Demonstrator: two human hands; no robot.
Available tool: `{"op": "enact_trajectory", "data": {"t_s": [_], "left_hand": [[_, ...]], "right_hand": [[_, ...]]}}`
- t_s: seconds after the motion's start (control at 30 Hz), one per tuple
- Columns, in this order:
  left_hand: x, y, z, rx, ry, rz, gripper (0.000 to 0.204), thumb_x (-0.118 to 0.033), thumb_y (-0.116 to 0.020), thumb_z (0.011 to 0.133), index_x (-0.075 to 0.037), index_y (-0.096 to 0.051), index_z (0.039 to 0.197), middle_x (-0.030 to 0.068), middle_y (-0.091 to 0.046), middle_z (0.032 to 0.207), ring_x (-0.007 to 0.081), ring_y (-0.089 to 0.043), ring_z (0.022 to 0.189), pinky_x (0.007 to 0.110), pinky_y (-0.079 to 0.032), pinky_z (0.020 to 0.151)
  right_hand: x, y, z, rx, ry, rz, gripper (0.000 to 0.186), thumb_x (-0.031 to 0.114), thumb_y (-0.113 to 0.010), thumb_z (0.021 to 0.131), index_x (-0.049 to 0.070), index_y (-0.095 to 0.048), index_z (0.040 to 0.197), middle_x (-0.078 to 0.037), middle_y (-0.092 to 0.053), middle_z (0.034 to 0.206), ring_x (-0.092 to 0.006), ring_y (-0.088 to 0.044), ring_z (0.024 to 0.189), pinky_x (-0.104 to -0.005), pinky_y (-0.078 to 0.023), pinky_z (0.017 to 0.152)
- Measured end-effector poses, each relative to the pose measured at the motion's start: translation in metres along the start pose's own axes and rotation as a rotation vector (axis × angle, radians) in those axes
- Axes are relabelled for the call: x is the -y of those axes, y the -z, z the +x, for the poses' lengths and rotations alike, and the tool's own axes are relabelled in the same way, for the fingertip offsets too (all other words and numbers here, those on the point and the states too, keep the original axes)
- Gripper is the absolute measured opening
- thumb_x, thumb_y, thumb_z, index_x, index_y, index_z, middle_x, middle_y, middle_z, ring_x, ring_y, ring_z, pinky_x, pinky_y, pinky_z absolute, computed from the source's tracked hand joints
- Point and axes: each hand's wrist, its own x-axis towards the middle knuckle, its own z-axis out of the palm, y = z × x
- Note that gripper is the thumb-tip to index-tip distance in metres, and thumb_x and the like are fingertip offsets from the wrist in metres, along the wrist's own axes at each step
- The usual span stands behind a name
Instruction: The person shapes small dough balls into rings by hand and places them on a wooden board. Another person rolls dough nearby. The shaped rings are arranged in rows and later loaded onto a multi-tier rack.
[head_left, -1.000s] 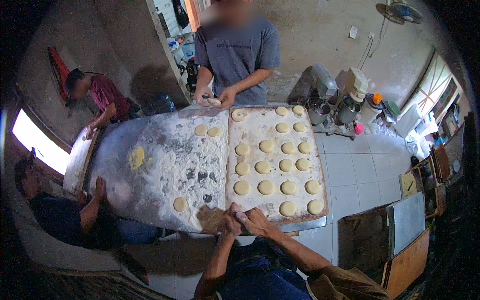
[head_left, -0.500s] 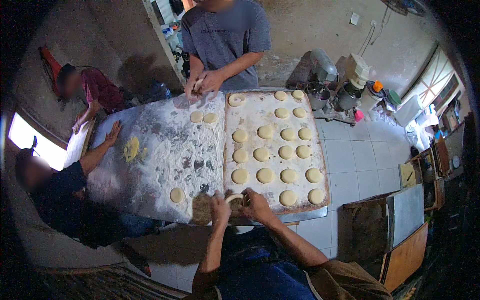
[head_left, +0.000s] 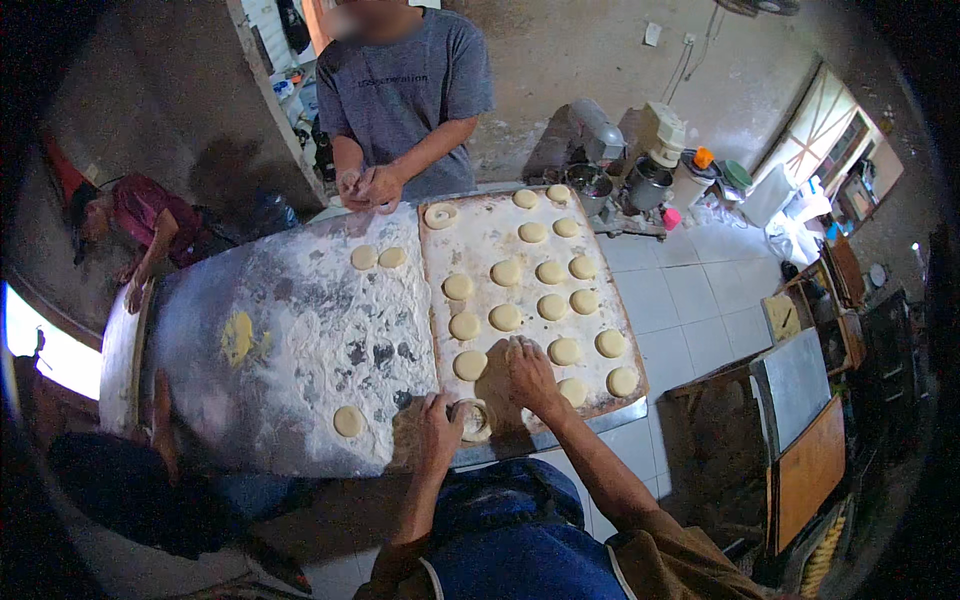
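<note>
A pale dough ring (head_left: 477,421) lies at the near edge of the floured board (head_left: 440,330). Close against its left side is my left hand (head_left: 438,432), fingers curled and thumb near the ring's rim; whatever is in its fingers is hidden. Farther forward, my right hand (head_left: 533,380) reaches over the board with its fingers bent down over a round dough disc, which they mostly cover. Several flat dough discs stand in rows around it, among them a disc (head_left: 470,365) to its left and a disc (head_left: 564,351) to its right.
A metal table (head_left: 200,350) with scattered flour carries a lone dough disc (head_left: 348,421) at the near left. Across it stands a co-worker (head_left: 400,90), hands together; two more people are at the left. Mixers (head_left: 596,130) and buckets line the back wall.
My hands have separated. The ring they held now lies on the board beside my left hand, while my right hand has moved forward over a disc. The whole view has shifted.
</note>
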Motion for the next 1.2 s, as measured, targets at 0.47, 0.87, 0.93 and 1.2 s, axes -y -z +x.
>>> {"op": "enact_trajectory", "data": {"t_s": [0.47,0.87,0.93,1.2], "left_hand": [[0.030,-0.030,0.088,0.247,-0.201,-0.394,0.041,-0.027,-0.076,0.078,-0.002,-0.056,0.104,0.0204,-0.066,0.089,0.0339,-0.067,0.091,0.045,-0.051,0.079],[0.157,0.111,0.029,-0.415,-0.069,-0.068,0.051,-0.009,-0.071,0.079,-0.001,-0.049,0.125,0.0220,-0.059,0.112,0.0394,-0.057,0.107,0.047,-0.046,0.092],[0.171,0.098,0.014,-0.443,0.041,-0.150,0.045,-0.016,-0.070,0.084,0.001,-0.053,0.121,0.0217,-0.059,0.115,0.0374,-0.057,0.108,0.046,-0.046,0.094],[0.131,0.074,0.001,-0.090,0.143,-0.911,0.038,-0.023,-0.069,0.091,0.003,-0.062,0.118,0.0148,-0.066,0.111,0.0225,-0.061,0.104,0.037,-0.047,0.095]], "right_hand": [[0.060,0.095,0.025,0.503,-0.409,0.632,0.035,0.018,-0.080,0.074,0.001,-0.067,0.102,-0.020,-0.071,0.092,-0.0322,-0.069,0.084,-0.0431,-0.052,0.072],[0.193,-0.037,0.104,0.133,-0.113,0.463,0.023,0.023,-0.072,0.078,0.001,-0.065,0.083,-0.022,-0.065,0.071,-0.0383,-0.066,0.073,-0.0462,-0.052,0.069],[0.204,-0.029,0.117,0.311,-0.083,0.352,0.028,0.029,-0.075,0.075,0.005,-0.064,0.084,-0.020,-0.066,0.077,-0.0383,-0.066,0.078,-0.0478,-0.051,0.070],[0.214,0.010,0.080,0.400,-0.498,1.245,0.041,-0.007,-0.073,0.077,0.001,-0.046,0.107,-0.013,-0.069,0.086,-0.0171,-0.068,0.082,-0.0317,-0.055,0.068]]}}
